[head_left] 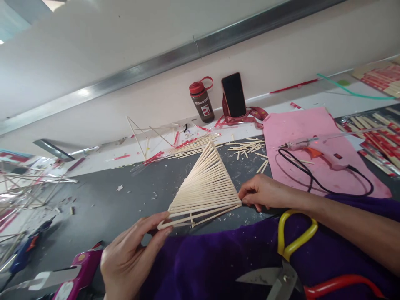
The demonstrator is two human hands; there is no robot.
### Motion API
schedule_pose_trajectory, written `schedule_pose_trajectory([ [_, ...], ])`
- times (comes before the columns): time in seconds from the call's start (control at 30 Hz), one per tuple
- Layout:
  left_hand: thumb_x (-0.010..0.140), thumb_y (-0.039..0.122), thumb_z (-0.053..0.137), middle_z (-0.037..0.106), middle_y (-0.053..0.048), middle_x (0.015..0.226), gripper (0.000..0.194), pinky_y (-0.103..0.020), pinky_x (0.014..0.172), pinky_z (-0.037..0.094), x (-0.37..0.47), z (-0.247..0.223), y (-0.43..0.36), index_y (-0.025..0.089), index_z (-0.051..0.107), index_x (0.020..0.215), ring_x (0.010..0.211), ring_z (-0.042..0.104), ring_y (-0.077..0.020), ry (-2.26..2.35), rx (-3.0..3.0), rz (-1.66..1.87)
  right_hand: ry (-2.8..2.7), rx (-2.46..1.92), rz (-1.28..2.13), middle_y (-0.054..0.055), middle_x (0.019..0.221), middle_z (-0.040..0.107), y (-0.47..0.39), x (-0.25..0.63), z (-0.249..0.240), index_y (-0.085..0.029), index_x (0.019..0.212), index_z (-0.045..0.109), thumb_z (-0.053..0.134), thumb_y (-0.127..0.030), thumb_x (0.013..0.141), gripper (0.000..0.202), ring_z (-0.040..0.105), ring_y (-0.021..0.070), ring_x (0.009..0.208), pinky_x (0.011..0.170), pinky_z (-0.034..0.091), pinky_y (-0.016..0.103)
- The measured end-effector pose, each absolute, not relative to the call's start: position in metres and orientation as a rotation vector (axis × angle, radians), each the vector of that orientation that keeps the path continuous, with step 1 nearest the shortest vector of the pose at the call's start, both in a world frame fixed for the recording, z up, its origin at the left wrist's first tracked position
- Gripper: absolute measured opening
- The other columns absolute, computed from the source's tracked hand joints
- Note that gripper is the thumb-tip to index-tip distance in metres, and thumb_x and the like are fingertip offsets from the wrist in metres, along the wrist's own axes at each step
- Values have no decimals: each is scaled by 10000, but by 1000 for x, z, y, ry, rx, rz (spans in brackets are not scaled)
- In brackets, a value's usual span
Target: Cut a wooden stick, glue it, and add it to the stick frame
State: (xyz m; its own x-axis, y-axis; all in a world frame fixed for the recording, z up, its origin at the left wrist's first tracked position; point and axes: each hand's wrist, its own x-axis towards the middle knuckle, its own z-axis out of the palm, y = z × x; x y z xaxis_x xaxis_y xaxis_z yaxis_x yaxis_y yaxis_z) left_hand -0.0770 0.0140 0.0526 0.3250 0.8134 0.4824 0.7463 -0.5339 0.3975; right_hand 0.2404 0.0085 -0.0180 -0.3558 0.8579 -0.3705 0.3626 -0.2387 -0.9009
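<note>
A triangular structure of thin wooden sticks (206, 183) stands on the dark grey table, its peak pointing toward the wall. Many sticks lie side by side across its face, and its near base frame shows a gap. My left hand (137, 246) pinches the left near corner between thumb and fingers. At the right near corner, my right hand (258, 193) grips the stick ends with its fingertips, some fingers curled underneath. Both hands hold the same structure.
Scissors (286, 277) lie on purple cloth close in front. A pink glue gun (325, 154) rests on a pink sheet (293, 125) at right. Loose sticks (246, 146), a bottle (201, 102) and a phone (234, 96) are behind. Magenta (78, 271) and blue tools (26, 250) lie left.
</note>
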Motion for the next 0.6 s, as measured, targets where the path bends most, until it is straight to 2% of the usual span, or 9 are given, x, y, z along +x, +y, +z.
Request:
schedule_pose_trajectory([
  [0.1, 764, 342, 700, 726, 32, 760, 177, -185, 604, 494, -76, 54, 14, 265, 720, 922, 598, 648, -109, 1480, 2469, 1009, -1650, -1508, 1528, -33, 604, 586, 7, 236, -21, -172, 768, 651, 527, -256, 733, 154, 560, 83, 419, 348, 342, 153],
  [0.27, 764, 230, 702, 724, 23, 738, 161, -182, 589, 500, -72, 61, 10, 239, 710, 924, 572, 645, -98, 1353, 2513, 934, -1726, -1558, 1457, -27, 567, 591, 3, 231, -25, -175, 689, 624, 504, -280, 784, 185, 568, 97, 416, 432, 385, 189],
  [0.6, 777, 193, 687, 730, -21, 764, 169, -229, 591, 522, -72, 58, 9, 220, 697, 944, 626, 666, -133, 1281, 2392, 947, -1955, -1538, 1279, 13, 706, 662, -1, 231, -40, -218, 781, 658, 440, -334, 881, 266, 538, 104, 422, 489, 394, 236],
])
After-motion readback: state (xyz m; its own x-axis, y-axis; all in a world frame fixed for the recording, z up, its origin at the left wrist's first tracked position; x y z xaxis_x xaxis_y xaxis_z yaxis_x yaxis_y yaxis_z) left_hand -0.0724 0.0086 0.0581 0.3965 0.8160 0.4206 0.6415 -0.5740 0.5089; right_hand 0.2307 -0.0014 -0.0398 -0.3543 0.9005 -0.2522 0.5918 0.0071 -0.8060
